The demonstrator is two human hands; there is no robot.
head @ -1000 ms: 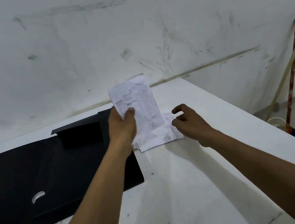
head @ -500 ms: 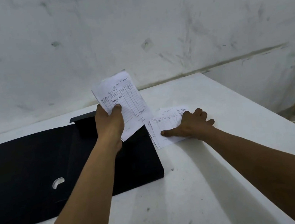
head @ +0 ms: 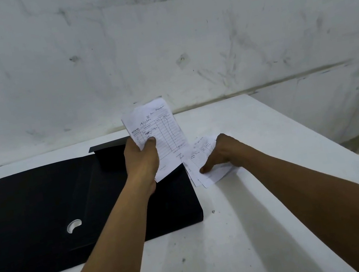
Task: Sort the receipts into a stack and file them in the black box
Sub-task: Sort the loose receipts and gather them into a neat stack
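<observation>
Scuffed white plaster wall (head: 158, 44) is rising behind a white, speckled tabletop (head: 249, 231), on which a flat black cardboard file box (head: 43, 206) with a round finger hole is lying to the left, its lid flap folded open toward the wall. Over the box's right end, the left hand (head: 141, 163) is holding up a white ruled paper receipt with handwriting (head: 161, 134), tilted, its thumb pressing the sheet's face and the fingers curling closed behind it. Just right of the box, a loose pile of white paper receipts (head: 204, 174) is lying on the tabletop, and the right hand (head: 221, 152) is resting on it, thumb extended across the top sheet while the other fingers are bending down over the pile's far edge.
</observation>
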